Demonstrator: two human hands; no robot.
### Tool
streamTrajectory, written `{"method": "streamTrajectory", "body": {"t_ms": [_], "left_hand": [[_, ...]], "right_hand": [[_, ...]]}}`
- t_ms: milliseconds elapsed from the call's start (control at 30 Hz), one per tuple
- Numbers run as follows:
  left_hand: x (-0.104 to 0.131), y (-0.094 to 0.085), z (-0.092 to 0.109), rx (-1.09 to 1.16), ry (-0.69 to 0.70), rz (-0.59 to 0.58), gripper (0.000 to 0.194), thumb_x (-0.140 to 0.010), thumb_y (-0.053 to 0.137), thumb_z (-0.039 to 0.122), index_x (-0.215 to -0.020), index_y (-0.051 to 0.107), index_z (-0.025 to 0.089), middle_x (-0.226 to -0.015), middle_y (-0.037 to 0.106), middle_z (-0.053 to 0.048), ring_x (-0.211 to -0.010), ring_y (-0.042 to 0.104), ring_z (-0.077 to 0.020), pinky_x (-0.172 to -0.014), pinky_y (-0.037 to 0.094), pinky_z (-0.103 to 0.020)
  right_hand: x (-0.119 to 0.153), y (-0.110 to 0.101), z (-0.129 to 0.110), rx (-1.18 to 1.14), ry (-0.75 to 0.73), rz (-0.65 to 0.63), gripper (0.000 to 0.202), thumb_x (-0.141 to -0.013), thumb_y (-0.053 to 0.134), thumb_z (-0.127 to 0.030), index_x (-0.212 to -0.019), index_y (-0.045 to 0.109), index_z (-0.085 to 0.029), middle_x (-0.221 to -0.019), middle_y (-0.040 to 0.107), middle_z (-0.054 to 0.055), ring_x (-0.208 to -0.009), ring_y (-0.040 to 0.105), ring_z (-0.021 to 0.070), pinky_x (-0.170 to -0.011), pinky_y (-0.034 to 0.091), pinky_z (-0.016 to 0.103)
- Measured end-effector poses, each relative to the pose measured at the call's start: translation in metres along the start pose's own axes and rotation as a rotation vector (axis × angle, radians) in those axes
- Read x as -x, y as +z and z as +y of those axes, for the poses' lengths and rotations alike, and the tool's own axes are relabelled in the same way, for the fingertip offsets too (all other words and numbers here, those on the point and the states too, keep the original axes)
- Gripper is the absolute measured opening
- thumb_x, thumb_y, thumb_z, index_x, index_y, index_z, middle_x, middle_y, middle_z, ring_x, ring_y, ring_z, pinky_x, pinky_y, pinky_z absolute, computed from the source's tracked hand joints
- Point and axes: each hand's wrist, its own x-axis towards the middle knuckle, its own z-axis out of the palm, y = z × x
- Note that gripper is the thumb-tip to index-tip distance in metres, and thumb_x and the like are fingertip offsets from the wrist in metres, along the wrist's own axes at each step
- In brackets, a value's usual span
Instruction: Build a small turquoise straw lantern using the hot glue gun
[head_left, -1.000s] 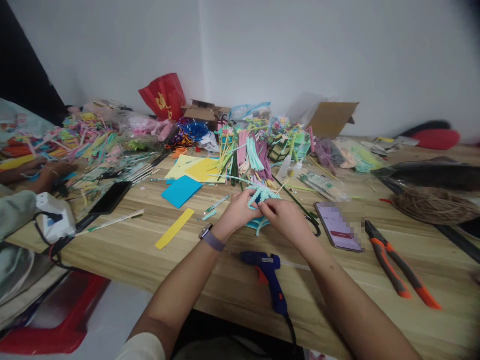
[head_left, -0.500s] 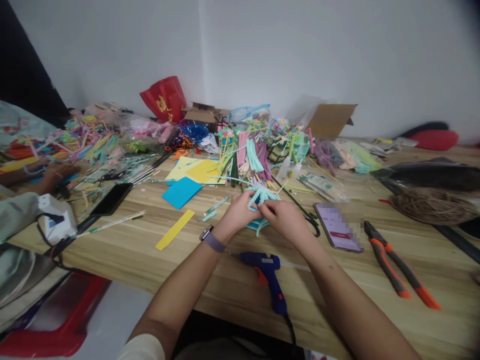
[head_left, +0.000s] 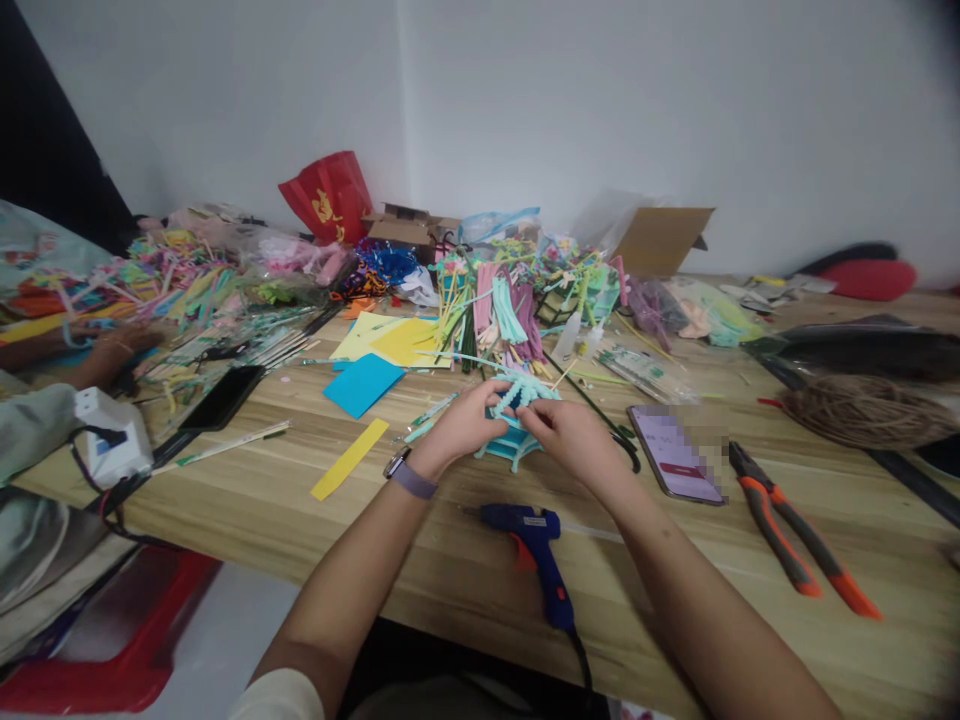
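Between my hands stands a small turquoise pipe-cleaner structure, with fuzzy strips fanning over its top and blue, shelf-like layers below. My left hand grips its left side, thumb toward the front, the other fingers partly hidden behind. On the right, my right hand pinches at the upper front edge with thumb and forefinger; its fingertips cover whatever small part is there. Just below lies a blue hot glue gun, nozzle to the left.
A phone and orange-handled pliers lie at right. Left are blue paper, a yellow strip, a dark phone and a power strip. Piled pipe cleaners fill the back. Another person's hands are far left.
My left hand has shifted slightly left and down along the structure, uncovering more of its blue layers. My right hand stays nearly in place.
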Motion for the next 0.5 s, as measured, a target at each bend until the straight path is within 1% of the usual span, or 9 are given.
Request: {"method": "streamTrajectory", "body": {"t_ms": [167, 267, 367, 500], "left_hand": [[0.006, -0.008, 0.004, 0.066, -0.018, -0.021, 0.052, -0.076, 0.051, 0.008, -0.127, 0.052, 0.014, -0.106, 0.068, -0.009, -0.094, 0.063, -0.0172, -0.079, 0.049, -0.027], [0.007, -0.009, 0.004, 0.059, 0.014, -0.006, 0.048, -0.077, 0.054, 0.01, -0.125, 0.055, 0.015, -0.1, 0.069, -0.007, -0.094, 0.062, -0.0164, -0.081, 0.049, -0.026], [0.008, -0.005, 0.005, 0.057, 0.005, 0.027, 0.048, -0.076, 0.056, 0.009, -0.123, 0.056, 0.016, -0.096, 0.068, -0.005, -0.091, 0.062, -0.0158, -0.08, 0.048, -0.026], [0.01, 0.004, 0.012, 0.071, -0.036, 0.079, 0.048, -0.075, 0.055, 0.006, -0.122, 0.058, 0.014, -0.093, 0.068, -0.005, -0.087, 0.062, -0.0147, -0.079, 0.049, -0.026]], "right_hand": [[0.0, -0.002, 0.0, -0.105, 0.015, 0.029, 0.038, -0.087, 0.043, -0.039, -0.056, 0.051, -0.019, -0.052, 0.049, -0.001, -0.05, 0.038, 0.0118, -0.051, 0.023, 0.025], [0.0, -0.001, -0.002, -0.216, 0.042, 0.121, 0.036, -0.083, 0.046, -0.04, -0.056, 0.054, -0.019, -0.049, 0.048, -0.001, -0.048, 0.038, 0.0115, -0.05, 0.025, 0.025], [0.0, 0.002, -0.005, -0.271, 0.053, 0.196, 0.038, -0.082, 0.046, -0.042, -0.054, 0.053, -0.019, -0.048, 0.047, -0.002, -0.048, 0.038, 0.0114, -0.05, 0.025, 0.025], [0.0, 0.005, -0.007, -0.242, 0.076, 0.181, 0.041, -0.082, 0.046, -0.043, -0.048, 0.049, -0.019, -0.048, 0.047, -0.001, -0.048, 0.037, 0.0113, -0.05, 0.023, 0.026]]}}
